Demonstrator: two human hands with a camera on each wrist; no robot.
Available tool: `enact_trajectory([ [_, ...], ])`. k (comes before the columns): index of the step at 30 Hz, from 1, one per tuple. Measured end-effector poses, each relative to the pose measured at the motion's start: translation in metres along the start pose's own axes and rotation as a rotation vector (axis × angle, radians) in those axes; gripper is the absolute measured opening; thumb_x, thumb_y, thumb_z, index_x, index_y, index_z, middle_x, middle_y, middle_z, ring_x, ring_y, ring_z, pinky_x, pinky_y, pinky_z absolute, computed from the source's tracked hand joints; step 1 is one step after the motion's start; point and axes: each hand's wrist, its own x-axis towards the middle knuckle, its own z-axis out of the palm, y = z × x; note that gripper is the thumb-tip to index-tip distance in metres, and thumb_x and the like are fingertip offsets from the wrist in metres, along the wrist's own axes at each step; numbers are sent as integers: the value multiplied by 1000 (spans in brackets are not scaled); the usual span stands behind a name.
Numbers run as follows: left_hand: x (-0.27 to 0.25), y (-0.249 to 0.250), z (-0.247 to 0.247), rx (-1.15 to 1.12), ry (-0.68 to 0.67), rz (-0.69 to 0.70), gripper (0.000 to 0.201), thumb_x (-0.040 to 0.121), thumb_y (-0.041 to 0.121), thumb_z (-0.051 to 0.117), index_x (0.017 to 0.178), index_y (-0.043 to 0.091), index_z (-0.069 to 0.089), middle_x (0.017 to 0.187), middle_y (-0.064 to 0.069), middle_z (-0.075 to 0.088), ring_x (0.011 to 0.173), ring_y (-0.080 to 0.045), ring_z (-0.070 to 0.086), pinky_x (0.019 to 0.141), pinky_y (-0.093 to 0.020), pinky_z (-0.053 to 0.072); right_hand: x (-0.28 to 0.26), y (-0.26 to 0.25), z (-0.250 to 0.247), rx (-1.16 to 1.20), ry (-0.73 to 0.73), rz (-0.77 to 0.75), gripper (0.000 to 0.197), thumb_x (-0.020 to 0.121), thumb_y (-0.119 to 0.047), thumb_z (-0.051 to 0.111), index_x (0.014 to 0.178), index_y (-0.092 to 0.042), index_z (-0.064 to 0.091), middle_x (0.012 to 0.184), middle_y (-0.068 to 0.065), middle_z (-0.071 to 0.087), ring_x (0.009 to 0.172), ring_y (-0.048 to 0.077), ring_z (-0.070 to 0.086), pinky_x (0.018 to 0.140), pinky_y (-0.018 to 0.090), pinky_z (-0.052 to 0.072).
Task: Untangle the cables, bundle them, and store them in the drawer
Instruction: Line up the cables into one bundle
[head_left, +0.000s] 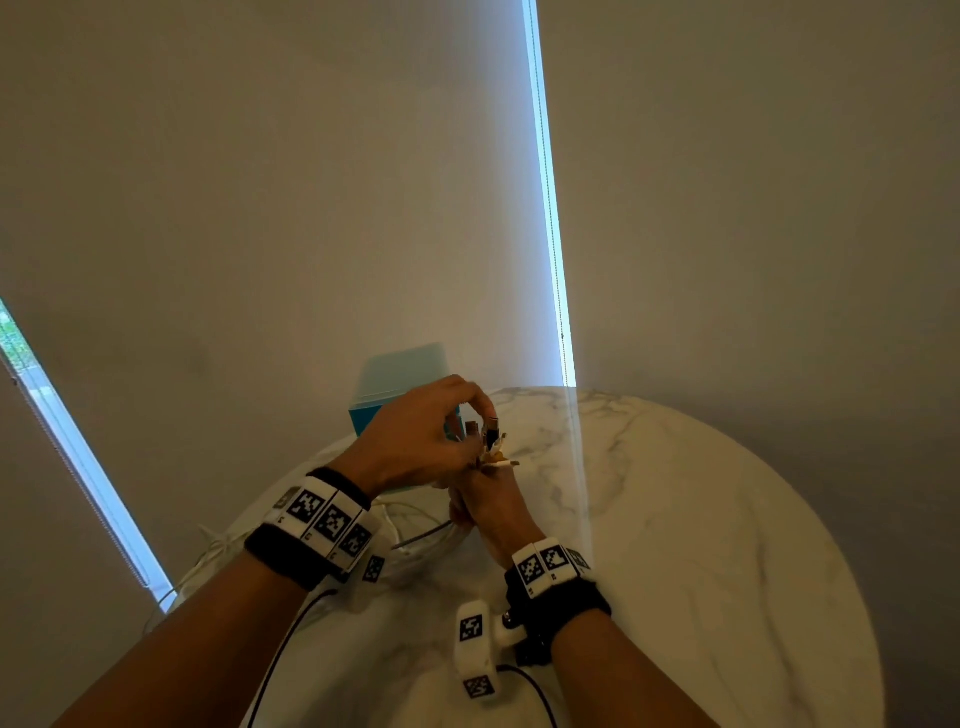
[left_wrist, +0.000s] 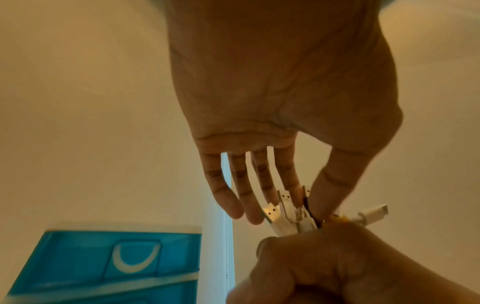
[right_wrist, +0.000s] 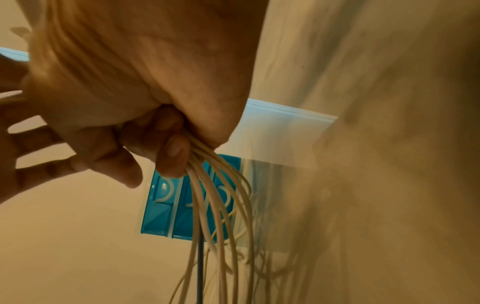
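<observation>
My right hand (head_left: 485, 501) grips a bundle of white cables (right_wrist: 221, 205) and one dark cable (right_wrist: 199, 267) in a fist (right_wrist: 145, 139); the cords hang down below it. The plug ends (left_wrist: 283, 209) stick up out of the fist (left_wrist: 324, 259), with a small yellow piece (left_wrist: 340, 218) among them. My left hand (head_left: 483, 423) reaches over from above, its thumb and forefinger pinching one plug (left_wrist: 306, 193) while the other fingers stay straight. The blue drawer unit (head_left: 400, 387) stands just behind the hands, its drawers (left_wrist: 103, 261) closed.
The round marble table (head_left: 701, 519) spreads to the right. Loose white cable loops (head_left: 415, 519) lie under my wrists, and more white cord (head_left: 208, 564) trails over the left edge. Closed blinds (head_left: 260, 208) hang behind the table.
</observation>
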Motion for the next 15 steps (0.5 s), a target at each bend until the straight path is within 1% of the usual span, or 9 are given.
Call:
enact_trajectory([
  [2, 1, 5, -4, 130, -70, 28, 22, 89, 48, 77, 107, 42, 66, 121, 23, 59, 97, -6, 67, 89, -38, 61, 2, 1, 0, -25, 22, 27, 20, 106, -13, 56, 89, -8, 64, 51, -1, 52, 45, 13, 48, 53, 30, 42],
  [4, 4, 7, -7, 213, -111, 32, 25, 91, 51, 76, 112, 42, 67, 127, 24, 58, 104, -7, 64, 91, -39, 60, 1, -1, 0, -16, 14, 33, 15, 103, -8, 59, 89, -9, 64, 51, -1, 52, 46, 13, 47, 54, 31, 42],
  [6, 7, 5, -9, 279, -131, 54, 24, 92, 48, 76, 114, 42, 67, 132, 23, 59, 111, -8, 60, 93, -42, 58, 1, -2, 1, -1, -5, 17, 6, 95, -2, 63, 91, -5, 67, 53, 1, 51, 47, 15, 46, 53, 31, 42],
  [7, 8, 6, -10, 314, -143, 67, 25, 92, 46, 76, 115, 41, 67, 134, 23, 59, 114, -8, 59, 93, -42, 57, 1, -3, 1, -3, -15, 2, 4, 92, -3, 65, 93, -4, 69, 53, 2, 52, 48, 16, 45, 53, 31, 42],
  [9, 12, 7, -12, 403, -164, 102, 27, 92, 39, 75, 117, 41, 65, 135, 23, 59, 116, -8, 56, 92, -42, 55, 3, -1, 3, -24, -17, -12, 5, 91, -4, 67, 92, -8, 71, 54, 3, 53, 49, 17, 46, 53, 31, 42],
  [12, 17, 7, -13, 475, -158, 122, 23, 95, 36, 72, 116, 40, 65, 125, 20, 64, 109, -9, 58, 89, -40, 53, 4, -1, 3, -39, -23, -40, 7, 94, -4, 68, 96, -11, 70, 55, 3, 53, 49, 18, 47, 54, 32, 44],
  [15, 16, 4, -8, 430, -125, 103, 21, 92, 35, 74, 110, 41, 64, 112, 19, 67, 102, -8, 63, 84, -41, 56, 4, -2, 2, -46, -23, -49, 13, 95, -3, 67, 95, -16, 69, 54, 3, 53, 47, 17, 46, 54, 32, 43],
])
